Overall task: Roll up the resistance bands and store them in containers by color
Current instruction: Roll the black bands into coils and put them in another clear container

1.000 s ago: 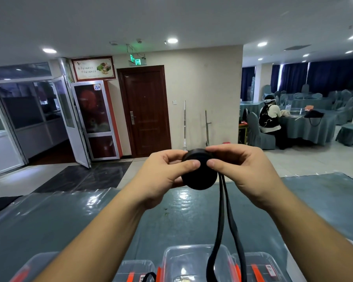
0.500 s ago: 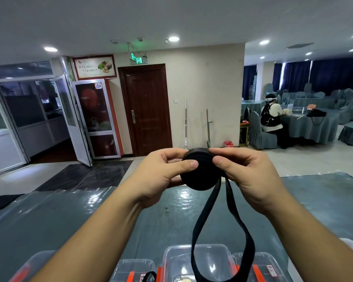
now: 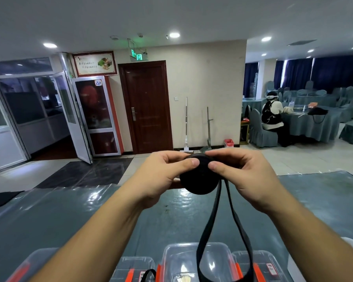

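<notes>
A black resistance band [image 3: 200,179] is wound into a thick round roll held up over the table. My left hand [image 3: 161,176] grips the roll from the left, thumb across its face. My right hand [image 3: 247,176] pinches it from the right, thumb on the face and fingers over the top. The band's loose tail [image 3: 222,241] hangs down as a long loop toward the containers. Several clear plastic containers [image 3: 218,261] with red clips stand in a row at the table's near edge, partly cut off by the frame.
The table [image 3: 90,216] has a grey-green cloth under a shiny plastic sheet. Another black band end [image 3: 148,274] shows at the bottom by the containers. Farther off are a brown door, glass doors on the left, and a seated person at a covered table on the right.
Both hands have turned the roll a little, thumbs shifting closer together on its face. The hanging loop has swung and narrowed again after spreading wide half a second ago.
</notes>
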A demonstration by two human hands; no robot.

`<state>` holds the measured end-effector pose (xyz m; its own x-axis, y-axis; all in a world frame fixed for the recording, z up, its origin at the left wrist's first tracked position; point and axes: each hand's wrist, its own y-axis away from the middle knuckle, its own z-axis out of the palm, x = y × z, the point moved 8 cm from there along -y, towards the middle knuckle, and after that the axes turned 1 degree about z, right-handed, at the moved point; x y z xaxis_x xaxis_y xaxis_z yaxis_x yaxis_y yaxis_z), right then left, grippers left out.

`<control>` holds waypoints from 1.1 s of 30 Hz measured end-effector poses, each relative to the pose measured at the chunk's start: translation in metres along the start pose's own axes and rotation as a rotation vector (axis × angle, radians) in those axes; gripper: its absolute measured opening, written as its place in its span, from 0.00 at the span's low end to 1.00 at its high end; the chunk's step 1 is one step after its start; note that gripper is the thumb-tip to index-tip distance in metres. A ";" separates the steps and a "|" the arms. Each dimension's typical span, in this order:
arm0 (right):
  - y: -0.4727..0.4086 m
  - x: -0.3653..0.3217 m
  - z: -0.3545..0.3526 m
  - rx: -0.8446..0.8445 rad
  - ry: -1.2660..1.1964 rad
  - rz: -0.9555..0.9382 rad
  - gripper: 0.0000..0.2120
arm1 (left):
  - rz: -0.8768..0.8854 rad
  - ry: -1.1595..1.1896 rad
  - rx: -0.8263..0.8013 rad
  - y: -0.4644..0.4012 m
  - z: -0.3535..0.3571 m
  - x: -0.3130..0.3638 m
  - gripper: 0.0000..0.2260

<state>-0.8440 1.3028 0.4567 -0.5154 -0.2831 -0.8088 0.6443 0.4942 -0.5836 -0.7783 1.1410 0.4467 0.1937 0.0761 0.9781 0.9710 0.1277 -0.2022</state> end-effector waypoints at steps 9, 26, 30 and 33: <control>0.002 0.007 -0.004 -0.015 -0.001 0.033 0.17 | -0.029 0.013 0.013 0.000 -0.001 -0.010 0.08; -0.002 0.017 0.000 -0.045 -0.050 0.091 0.15 | -0.033 -0.070 0.001 -0.004 -0.009 -0.011 0.08; 0.000 0.021 -0.003 0.064 -0.114 0.062 0.16 | -0.038 0.103 0.069 -0.005 -0.008 -0.018 0.15; -0.001 0.020 -0.005 0.044 -0.091 0.070 0.17 | -0.054 0.099 0.043 -0.006 -0.007 -0.021 0.11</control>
<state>-0.8577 1.3011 0.4416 -0.4164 -0.3240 -0.8495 0.7020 0.4792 -0.5268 -0.7870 1.1318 0.4276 0.1564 -0.0302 0.9872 0.9739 0.1710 -0.1490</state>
